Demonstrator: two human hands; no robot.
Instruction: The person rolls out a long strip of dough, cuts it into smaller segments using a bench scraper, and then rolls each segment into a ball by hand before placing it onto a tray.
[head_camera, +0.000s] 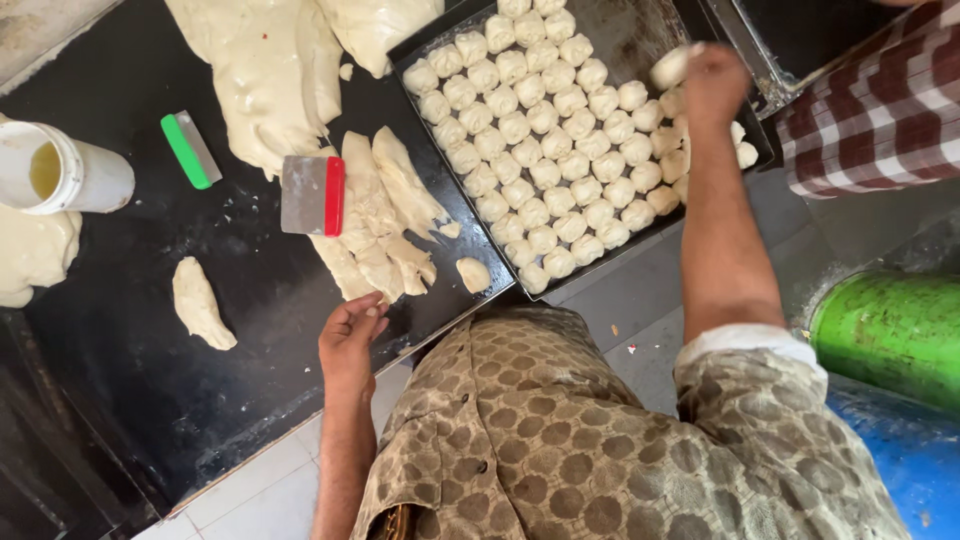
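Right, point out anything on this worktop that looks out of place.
One small pale dough piece lies apart from the cut heap, near the dark metal tray. The white plastic tub lies on its side; nothing visibly spilled.

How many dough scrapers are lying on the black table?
2. A green-handled scraper lies left, near the white container; a red-handled scraper rests against the cut dough pieces. Others could be hidden under dough.
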